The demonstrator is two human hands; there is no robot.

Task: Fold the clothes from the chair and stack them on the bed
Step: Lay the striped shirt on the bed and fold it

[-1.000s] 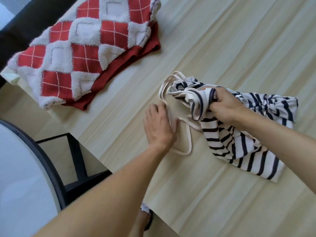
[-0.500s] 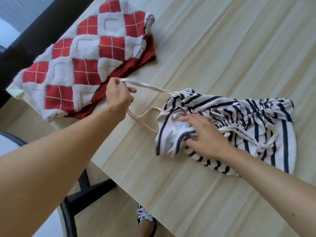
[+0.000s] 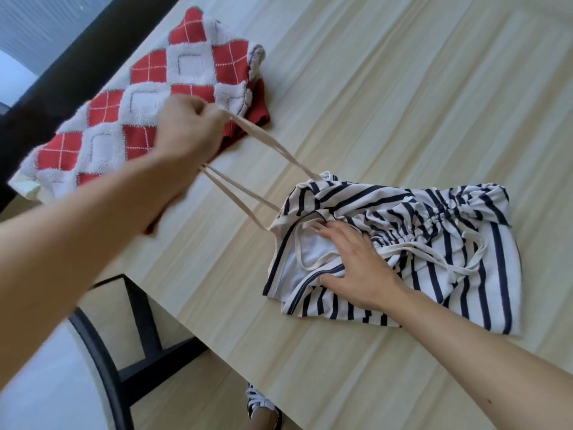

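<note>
A navy-and-white striped top (image 3: 434, 243) lies crumpled on the pale wood-grain surface (image 3: 403, 88). Its cream straps (image 3: 248, 197) run up and to the left, pulled taut. My left hand (image 3: 186, 128) is closed around the straps' far ends, raised over the near corner of a folded red-and-white diamond-pattern sweater (image 3: 139, 97). My right hand (image 3: 356, 265) lies flat with fingers spread on the top's left part, pressing it down; its thumb sits under a striped fold.
The surface's near edge runs diagonally from upper left to lower middle. Below it stand a black chair frame (image 3: 136, 336) with a pale round seat, and a sneaker (image 3: 260, 405) on the wooden floor. A dark band (image 3: 62, 72) borders the far left.
My left hand went from lying flat beside the top to gripping the straps and drawing them up and left over the sweater. My right hand let go of the bunched fabric and now presses it flat.
</note>
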